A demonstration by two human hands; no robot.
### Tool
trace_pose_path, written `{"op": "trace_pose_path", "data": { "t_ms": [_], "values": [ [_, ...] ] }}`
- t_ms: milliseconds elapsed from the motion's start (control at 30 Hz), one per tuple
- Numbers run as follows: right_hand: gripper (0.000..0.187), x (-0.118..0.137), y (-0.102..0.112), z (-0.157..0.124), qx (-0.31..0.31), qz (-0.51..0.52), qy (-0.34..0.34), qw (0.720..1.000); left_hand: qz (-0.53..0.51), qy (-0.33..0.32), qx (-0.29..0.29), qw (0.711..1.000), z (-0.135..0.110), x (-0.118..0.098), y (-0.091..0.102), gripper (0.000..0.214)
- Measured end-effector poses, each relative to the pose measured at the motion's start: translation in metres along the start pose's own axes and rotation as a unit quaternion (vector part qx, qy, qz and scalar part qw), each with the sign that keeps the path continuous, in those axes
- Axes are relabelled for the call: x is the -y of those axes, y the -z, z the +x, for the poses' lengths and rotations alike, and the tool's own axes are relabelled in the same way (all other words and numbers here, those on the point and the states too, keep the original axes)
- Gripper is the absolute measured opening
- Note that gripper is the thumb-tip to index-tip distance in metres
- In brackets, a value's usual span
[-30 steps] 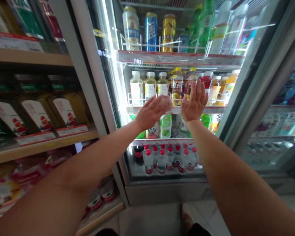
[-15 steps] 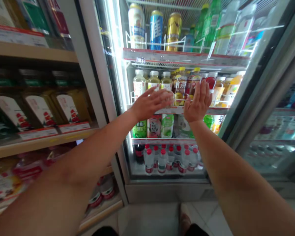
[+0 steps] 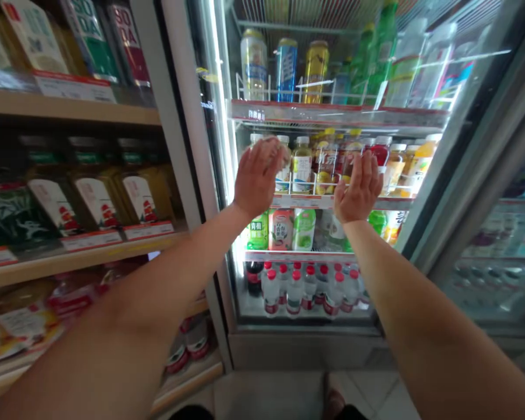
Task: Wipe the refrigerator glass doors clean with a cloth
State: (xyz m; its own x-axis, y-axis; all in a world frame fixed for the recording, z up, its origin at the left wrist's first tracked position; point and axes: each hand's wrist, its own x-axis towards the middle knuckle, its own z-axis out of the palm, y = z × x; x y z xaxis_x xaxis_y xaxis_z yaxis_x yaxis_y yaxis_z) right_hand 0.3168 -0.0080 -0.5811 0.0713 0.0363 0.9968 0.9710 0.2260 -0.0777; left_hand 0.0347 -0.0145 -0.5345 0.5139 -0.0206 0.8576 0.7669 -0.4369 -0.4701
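Both my arms reach into an open drinks cooler. My left hand (image 3: 257,176) is raised in front of the pale yellow bottles (image 3: 301,164) at the left of the middle shelf (image 3: 324,202); its fingers are curled and slightly smeared, with nothing seen in them. My right hand (image 3: 359,186) is open, fingers upright and together, just in front of the brown tea bottles (image 3: 327,160) and a red-capped bottle (image 3: 380,153) on the same shelf. It holds nothing.
Cans (image 3: 286,69) and green bottles (image 3: 375,57) stand on the cooler's top shelf, green-labelled bottles (image 3: 280,228) below, small water bottles (image 3: 295,291) at the bottom. The glass door (image 3: 472,175) stands open at right. Wooden store shelves (image 3: 79,256) with packaged bottles lie to the left.
My left hand has swung from lying sideways near the shelf edge up and left, now upright before the pale bottles. My right hand has stayed nearly in place. The view shifted slightly.
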Motion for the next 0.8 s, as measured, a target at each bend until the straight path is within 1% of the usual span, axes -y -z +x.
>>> {"op": "trace_pose_path", "data": {
  "t_ms": [33,67,100,133,167,200,233,300,333,367,433,500,633,700,733,800],
  "values": [
    [0.067,0.0,0.0,0.0,-0.005,-0.001,0.003,1.0,-0.015,-0.079,0.043,0.996,-0.003,-0.005,0.0,0.053],
    [0.067,0.0,-0.001,0.0,-0.009,-0.003,0.007,1.0,-0.03,-0.17,0.093,0.981,-0.005,-0.009,0.001,0.052],
    [0.066,0.0,-0.002,0.0,-0.014,-0.007,0.009,1.0,-0.041,-0.247,0.133,0.959,-0.005,-0.011,0.002,0.052],
    [0.066,0.0,-0.003,-0.001,-0.019,-0.011,0.011,1.0,-0.044,-0.293,0.154,0.943,-0.003,-0.011,0.003,0.053],
    [0.066,0.0,-0.003,-0.001,-0.022,-0.015,0.012,1.0,-0.039,-0.295,0.149,0.943,0.001,-0.009,0.005,0.054],
    [0.066,0.0,-0.004,0.0,-0.027,-0.019,0.014,0.999,-0.029,-0.256,0.125,0.958,0.007,-0.004,0.007,0.056],
    [0.066,0.0,-0.004,0.0,-0.032,-0.022,0.015,0.999,-0.018,-0.198,0.094,0.975,0.015,0.001,0.009,0.058],
    [0.066,0.001,-0.004,0.0,-0.036,-0.024,0.014,0.999,-0.008,-0.095,0.045,0.994,0.032,0.012,0.009,0.057],
    [0.066,0.002,-0.003,0.0,-0.034,-0.022,0.014,0.999,-0.009,-0.068,0.032,0.997,0.04,0.016,0.008,0.055],
    [0.066,0.002,-0.003,-0.001,-0.031,-0.018,0.013,0.999,-0.014,-0.058,0.024,0.998,0.045,0.019,0.007,0.054],
    [0.066,0.001,-0.003,-0.002,-0.023,-0.009,0.011,1.0,-0.028,-0.063,0.006,0.998,0.051,0.02,0.002,0.052],
    [0.065,-0.001,-0.002,-0.003,-0.022,-0.001,0.014,1.0,-0.041,-0.079,-0.016,0.996,0.05,0.018,-0.003,0.055],
    [0.062,-0.001,0.005,0.002,-0.049,0.026,0.033,0.998,-0.045,-0.108,-0.043,0.992,0.042,0.015,-0.006,0.057],
    [0.061,0.007,0.015,0.014,-0.058,0.057,0.088,0.993,-0.043,-0.113,-0.05,0.991,0.041,0.015,-0.007,0.054],
    [0.062,0.015,0.02,0.022,-0.055,0.077,0.133,0.987,-0.045,-0.114,-0.053,0.991,0.041,0.015,-0.007,0.053],
    [0.064,0.034,0.031,0.041,-0.019,0.124,0.24,0.963,-0.054,-0.11,-0.061,0.991,0.041,0.016,-0.008,0.049]
  ]
}}
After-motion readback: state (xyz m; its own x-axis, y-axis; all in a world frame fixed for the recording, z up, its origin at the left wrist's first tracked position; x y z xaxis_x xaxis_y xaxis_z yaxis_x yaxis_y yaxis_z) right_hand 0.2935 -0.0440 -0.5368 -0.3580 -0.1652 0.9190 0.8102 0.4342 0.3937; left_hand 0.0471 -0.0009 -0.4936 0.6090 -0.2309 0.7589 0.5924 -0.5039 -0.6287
